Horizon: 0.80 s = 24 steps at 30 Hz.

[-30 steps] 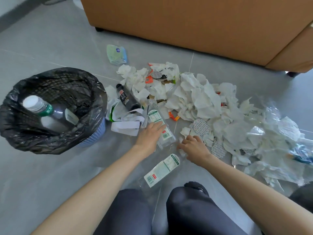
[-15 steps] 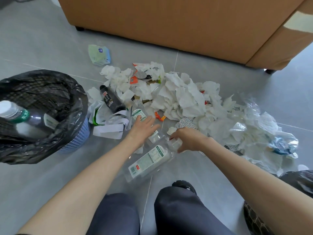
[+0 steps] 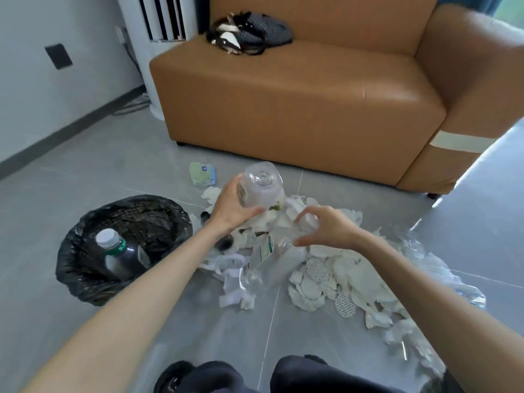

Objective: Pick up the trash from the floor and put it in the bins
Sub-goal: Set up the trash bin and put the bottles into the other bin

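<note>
A round bin lined with a black plastic bag sits on the grey tile floor. The bag hides the bin's own sides. Inside the bin lies a dark bottle with a white cap and green label. Just right of the bin and higher up, the left hand wraps its fingers round a clear plastic bottle. This bottle is up off the floor with its bottom turned to the camera, and the hand hides part of its side. Farther right of the bin, the right hand curls round the top end of a second clear bottle with a green and white label. This one slants down toward the bin. It is blurry and see-through, so its edges are hard to make out, and I cannot tell if its low end touches the floor. A pile of white crumpled tissues spreads over the floor to the right of the bin, under both hands. A small black bottle peeks out beside the left wrist, mostly hidden. Past the bin lies a small pale green packet, and past that stands a brown leather sofa, cut off at the picture's edge.
</note>
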Motion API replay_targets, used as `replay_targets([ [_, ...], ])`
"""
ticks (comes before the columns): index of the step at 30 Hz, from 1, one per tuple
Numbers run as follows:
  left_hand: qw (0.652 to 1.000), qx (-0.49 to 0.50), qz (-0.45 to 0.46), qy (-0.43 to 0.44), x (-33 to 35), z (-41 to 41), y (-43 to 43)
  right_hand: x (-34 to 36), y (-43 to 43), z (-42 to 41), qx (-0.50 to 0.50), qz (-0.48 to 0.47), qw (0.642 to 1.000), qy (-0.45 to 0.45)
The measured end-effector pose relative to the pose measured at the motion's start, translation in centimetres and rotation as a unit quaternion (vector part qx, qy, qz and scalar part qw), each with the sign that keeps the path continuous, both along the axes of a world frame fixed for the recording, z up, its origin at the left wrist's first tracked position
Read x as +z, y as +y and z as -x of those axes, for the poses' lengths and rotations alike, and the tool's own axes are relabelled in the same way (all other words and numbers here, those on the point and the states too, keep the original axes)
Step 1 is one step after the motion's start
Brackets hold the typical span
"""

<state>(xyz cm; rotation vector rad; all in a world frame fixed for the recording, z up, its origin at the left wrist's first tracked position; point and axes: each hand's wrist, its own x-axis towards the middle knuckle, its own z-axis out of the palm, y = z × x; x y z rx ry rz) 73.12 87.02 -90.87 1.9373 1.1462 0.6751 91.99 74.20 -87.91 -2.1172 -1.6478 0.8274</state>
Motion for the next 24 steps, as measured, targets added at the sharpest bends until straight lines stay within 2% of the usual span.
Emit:
replay_targets([
  [5,0.990,0.096,0.037,-0.099,6.1,5.8,0.7,4.8,1.6,4.0,-0.055,-0.104,0.992,0.042],
  [11,0.961,0.210,0.024,-0.180,9.5,14.1,1.3,8.3,4.2,10.6,-0.080,-0.153,0.978,0.117],
  [17,0.933,0.318,0.000,-0.168,7.9,21.5,2.6,7.4,6.9,16.9,-0.023,-0.144,0.982,0.118],
  [21,0.926,0.348,-0.002,-0.143,5.4,24.1,3.6,5.5,8.3,19.9,0.060,-0.126,0.988,0.065],
  [24,0.928,0.348,0.033,-0.126,3.1,24.8,5.0,4.1,9.6,21.7,0.124,-0.114,0.986,0.022],
])
